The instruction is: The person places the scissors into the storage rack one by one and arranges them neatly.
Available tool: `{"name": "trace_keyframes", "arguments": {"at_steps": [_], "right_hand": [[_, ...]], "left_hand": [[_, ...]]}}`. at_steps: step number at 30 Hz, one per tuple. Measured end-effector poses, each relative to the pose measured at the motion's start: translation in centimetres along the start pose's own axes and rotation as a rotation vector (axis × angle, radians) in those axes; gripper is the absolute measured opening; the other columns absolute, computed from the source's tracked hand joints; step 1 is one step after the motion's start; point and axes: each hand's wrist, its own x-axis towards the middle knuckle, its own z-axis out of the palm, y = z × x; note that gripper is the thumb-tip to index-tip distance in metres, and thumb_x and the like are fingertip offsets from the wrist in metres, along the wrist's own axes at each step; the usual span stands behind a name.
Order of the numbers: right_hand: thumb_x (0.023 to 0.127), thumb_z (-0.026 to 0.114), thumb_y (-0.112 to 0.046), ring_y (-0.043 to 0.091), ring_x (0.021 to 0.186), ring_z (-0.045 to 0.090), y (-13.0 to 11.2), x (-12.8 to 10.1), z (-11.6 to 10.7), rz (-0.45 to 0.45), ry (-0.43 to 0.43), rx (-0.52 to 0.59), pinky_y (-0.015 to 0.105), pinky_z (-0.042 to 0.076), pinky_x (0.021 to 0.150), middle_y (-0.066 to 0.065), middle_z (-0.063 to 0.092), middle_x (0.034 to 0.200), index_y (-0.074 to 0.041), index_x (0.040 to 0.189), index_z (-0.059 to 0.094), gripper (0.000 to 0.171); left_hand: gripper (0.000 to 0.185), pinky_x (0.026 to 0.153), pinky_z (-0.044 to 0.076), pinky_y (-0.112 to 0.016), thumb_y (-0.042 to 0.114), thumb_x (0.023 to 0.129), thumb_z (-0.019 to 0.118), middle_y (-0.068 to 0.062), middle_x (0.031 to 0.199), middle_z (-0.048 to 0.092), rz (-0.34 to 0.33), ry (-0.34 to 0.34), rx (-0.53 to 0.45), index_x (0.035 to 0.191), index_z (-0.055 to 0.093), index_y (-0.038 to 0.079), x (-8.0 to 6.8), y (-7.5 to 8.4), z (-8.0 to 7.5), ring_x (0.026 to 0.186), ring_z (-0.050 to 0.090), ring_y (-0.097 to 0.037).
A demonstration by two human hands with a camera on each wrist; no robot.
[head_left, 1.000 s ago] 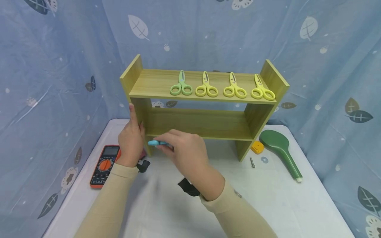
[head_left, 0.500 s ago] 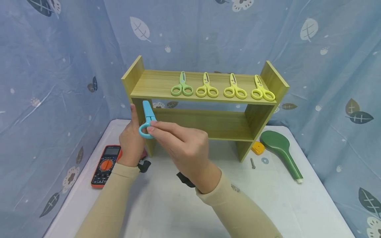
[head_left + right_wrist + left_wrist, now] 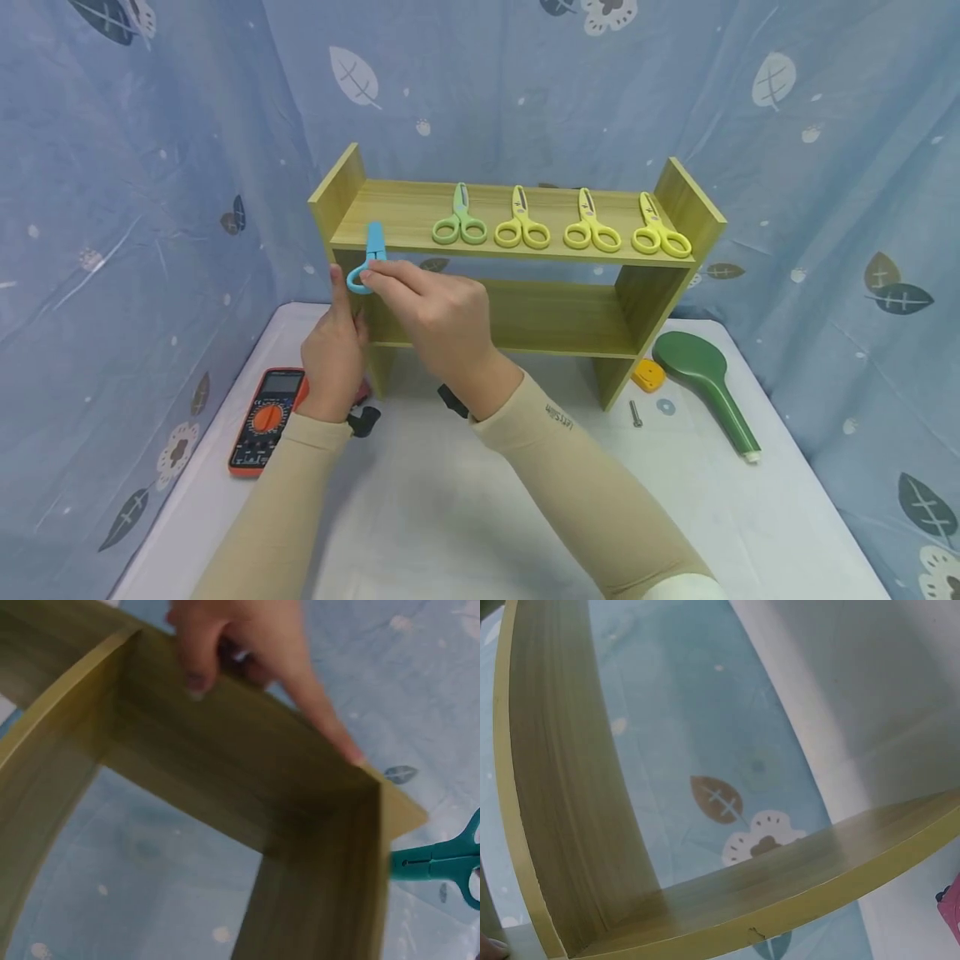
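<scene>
My right hand (image 3: 450, 321) pinches blue scissors (image 3: 376, 242) by the handles, blades pointing up, before the top board's front edge at the left. In the right wrist view the scissors (image 3: 431, 862) look teal and stand just outside the wooden shelf (image 3: 247, 750). My left hand (image 3: 332, 358) grips the shelf's left side panel, thumb on the inner face, index finger stretched up along the edge. Along the shelf's top board (image 3: 405, 204) lie green scissors (image 3: 461, 218) and three yellow scissors, including the nearest pair (image 3: 521, 221). The left wrist view shows mostly shelf boards (image 3: 562, 765).
A red-and-black multimeter (image 3: 267, 417) lies left of the shelf. To the right are a green paddle-shaped object (image 3: 705, 375), a small orange-yellow case (image 3: 648, 375), a bolt (image 3: 635, 413) and a washer (image 3: 665, 407). Something pink (image 3: 951, 911) shows at the left wrist view's edge.
My right hand has turned the blue scissors from edge-on to blades up and raised them from below the middle board to the top board's edge. My left hand stays in place.
</scene>
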Motion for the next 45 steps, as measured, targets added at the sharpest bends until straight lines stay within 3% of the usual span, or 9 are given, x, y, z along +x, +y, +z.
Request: {"name": "trace_keyframes", "arguments": {"at_steps": [5, 12, 17, 27, 38, 41, 45], "right_hand": [[0.1, 0.069, -0.003, 0.008, 0.066, 0.071, 0.5, 0.1, 1.2, 0.046, -0.063, -0.056, 0.019, 0.033, 0.044, -0.003, 0.079, 0.108, -0.014, 0.103, 0.084, 0.018], [0.103, 0.07, -0.012, 0.01, 0.053, 0.062, 0.9, 0.4, 1.9, 0.114, -0.17, -0.137, 0.021, 0.035, 0.044, -0.004, 0.077, 0.117, -0.017, 0.114, 0.082, 0.018], [0.102, 0.071, -0.016, 0.011, 0.052, 0.061, 1.1, 0.8, 2.3, 0.171, -0.226, -0.13, 0.022, 0.037, 0.044, -0.004, 0.076, 0.12, -0.017, 0.119, 0.08, 0.019], [0.104, 0.063, -0.017, 0.012, 0.041, 0.042, 1.1, 1.4, 3.1, 0.266, -0.403, -0.12, 0.023, 0.034, 0.044, -0.002, 0.068, 0.139, -0.015, 0.134, 0.071, 0.032], [0.105, 0.062, -0.023, 0.012, 0.043, 0.044, 1.7, 1.7, 3.1, 0.324, -0.555, -0.155, 0.023, 0.036, 0.045, -0.002, 0.057, 0.153, -0.014, 0.146, 0.061, 0.042], [0.104, 0.061, -0.021, 0.012, 0.043, 0.043, 1.8, 1.5, 2.8, 0.336, -0.548, -0.142, 0.023, 0.035, 0.045, -0.001, 0.053, 0.157, -0.014, 0.15, 0.056, 0.047], [0.102, 0.059, -0.014, 0.013, 0.042, 0.039, 1.6, 0.6, 2.2, 0.298, -0.434, -0.102, 0.024, 0.033, 0.044, 0.002, 0.054, 0.155, -0.013, 0.15, 0.056, 0.048]], "left_hand": [[0.116, 0.044, 0.04, -0.045, 0.001, 0.103, 0.061, -0.018, 0.066, 0.049, -0.007, -0.018, 0.007, 0.157, -0.031, 0.046, -0.1, 0.1, 0.0, 0.048, 0.046, -0.033], [0.116, 0.047, 0.045, -0.048, 0.001, 0.103, 0.063, -0.02, 0.07, 0.052, -0.021, -0.039, -0.018, 0.159, -0.028, 0.045, -0.2, 0.5, 0.0, 0.051, 0.051, -0.036], [0.117, 0.046, 0.043, -0.048, 0.002, 0.103, 0.063, -0.021, 0.07, 0.053, -0.009, -0.018, -0.021, 0.158, -0.029, 0.046, -0.1, 0.6, 0.0, 0.051, 0.051, -0.037], [0.116, 0.045, 0.043, -0.051, 0.001, 0.103, 0.062, -0.022, 0.07, 0.055, -0.015, 0.002, 0.004, 0.158, -0.03, 0.046, -0.4, 0.6, -0.1, 0.051, 0.052, -0.039], [0.115, 0.047, 0.045, -0.052, 0.003, 0.103, 0.063, -0.022, 0.07, 0.056, -0.02, -0.033, -0.002, 0.158, -0.029, 0.045, 0.0, 0.9, 0.2, 0.054, 0.055, -0.04], [0.115, 0.046, 0.044, -0.052, 0.003, 0.103, 0.063, -0.022, 0.07, 0.056, -0.007, -0.027, -0.005, 0.159, -0.029, 0.044, 0.2, 1.0, 0.4, 0.053, 0.055, -0.04], [0.115, 0.045, 0.043, -0.05, 0.004, 0.103, 0.063, -0.021, 0.069, 0.054, 0.003, -0.01, -0.006, 0.159, -0.029, 0.044, 0.4, 0.8, 0.6, 0.052, 0.053, -0.038]]}}
